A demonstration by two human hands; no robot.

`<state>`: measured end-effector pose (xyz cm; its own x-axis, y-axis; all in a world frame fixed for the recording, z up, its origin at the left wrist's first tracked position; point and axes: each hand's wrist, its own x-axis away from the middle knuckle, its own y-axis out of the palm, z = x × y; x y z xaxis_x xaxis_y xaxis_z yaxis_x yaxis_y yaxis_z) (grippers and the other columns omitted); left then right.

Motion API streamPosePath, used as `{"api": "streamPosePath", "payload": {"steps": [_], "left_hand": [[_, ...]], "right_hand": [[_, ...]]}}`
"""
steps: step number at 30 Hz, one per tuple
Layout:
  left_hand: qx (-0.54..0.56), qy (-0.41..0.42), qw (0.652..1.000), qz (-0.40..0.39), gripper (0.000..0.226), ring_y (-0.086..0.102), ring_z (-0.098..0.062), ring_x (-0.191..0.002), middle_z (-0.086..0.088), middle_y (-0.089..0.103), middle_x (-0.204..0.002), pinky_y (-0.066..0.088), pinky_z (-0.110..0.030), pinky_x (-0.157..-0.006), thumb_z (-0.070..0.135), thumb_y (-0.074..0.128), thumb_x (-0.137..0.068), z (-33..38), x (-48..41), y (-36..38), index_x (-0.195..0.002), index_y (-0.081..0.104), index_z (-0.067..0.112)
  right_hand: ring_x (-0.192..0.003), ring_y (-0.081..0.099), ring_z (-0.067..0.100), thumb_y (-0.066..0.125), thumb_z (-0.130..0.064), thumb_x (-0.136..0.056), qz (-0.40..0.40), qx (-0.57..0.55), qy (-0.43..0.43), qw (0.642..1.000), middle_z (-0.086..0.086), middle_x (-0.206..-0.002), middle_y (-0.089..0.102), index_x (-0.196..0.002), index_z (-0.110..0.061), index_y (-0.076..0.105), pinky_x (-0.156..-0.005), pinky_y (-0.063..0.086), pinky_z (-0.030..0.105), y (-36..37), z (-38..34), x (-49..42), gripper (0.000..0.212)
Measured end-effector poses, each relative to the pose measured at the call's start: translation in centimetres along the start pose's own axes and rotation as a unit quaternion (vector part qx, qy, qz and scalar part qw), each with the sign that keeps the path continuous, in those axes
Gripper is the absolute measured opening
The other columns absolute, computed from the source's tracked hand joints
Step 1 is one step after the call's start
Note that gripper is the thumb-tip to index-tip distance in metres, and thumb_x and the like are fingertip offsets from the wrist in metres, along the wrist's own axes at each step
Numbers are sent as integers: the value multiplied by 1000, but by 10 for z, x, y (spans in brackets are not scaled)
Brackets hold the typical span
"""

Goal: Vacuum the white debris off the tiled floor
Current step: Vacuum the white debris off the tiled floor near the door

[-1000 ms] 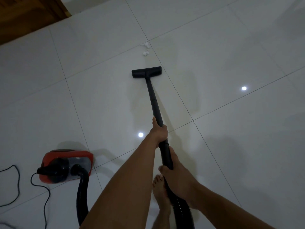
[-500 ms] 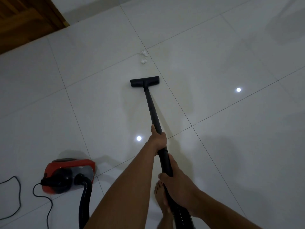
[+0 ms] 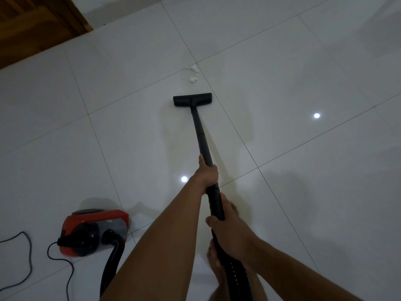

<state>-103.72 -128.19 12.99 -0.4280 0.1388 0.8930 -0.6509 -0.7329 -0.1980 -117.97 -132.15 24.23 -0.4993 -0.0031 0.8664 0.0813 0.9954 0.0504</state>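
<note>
As left hand (image 3: 207, 173) and right hand (image 3: 230, 229) clasp the wand (image 3: 200, 131), its nozzle (image 3: 192, 100) has neared the debris (image 3: 193, 79)

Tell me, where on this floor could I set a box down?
Bare tiles lie right of the wand, and left between the nozzle and wooden door. Crowded lower left: red vacuum, cord. Debris sits beyond the nozzle.

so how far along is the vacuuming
Done: nothing that shows. The white debris lies on the tiles just beyond the nozzle, not touching it. In hand: both hands, left hand ahead and right hand behind, grip the tube. Left: push the nozzle over the bits.
</note>
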Motion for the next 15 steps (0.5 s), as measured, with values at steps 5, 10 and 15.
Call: {"api": "streamPosePath", "payload": {"steps": [5, 10, 15], "left_hand": [[0, -3, 1000, -1, 70, 61, -28, -97, -16, 53, -133, 56, -48, -94, 29, 34, -107, 11, -7, -8, -157, -15, 37], [10, -8, 1000, -13, 71, 62, -34, -108, -22, 55, -134, 57, -46, -88, 29, 34, -107, 31, -15, -18, -156, -17, 39], [28, -18, 999, -23, 73, 58, -23, -80, -24, 56, -134, 57, -40, -74, 28, 35, -105, 54, -23, -28, -155, -16, 42]], "right_hand": [[-42, 59, 17, 48, -21, -105, 0, -10, 24, 1000, 19, -80, 63, -147, -64, 13, -49, 54, 30, 1, -14, -10, 70], [-50, 62, 15, 49, -20, -104, -5, -10, 24, 1000, 15, -81, 63, -152, -57, 11, -48, 54, 28, -8, -39, -13, 71], [-54, 66, 17, 50, -24, -102, 6, 20, 22, 1000, 12, -74, 66, -149, -60, 16, -58, 60, 32, -15, -59, -21, 69]]}}
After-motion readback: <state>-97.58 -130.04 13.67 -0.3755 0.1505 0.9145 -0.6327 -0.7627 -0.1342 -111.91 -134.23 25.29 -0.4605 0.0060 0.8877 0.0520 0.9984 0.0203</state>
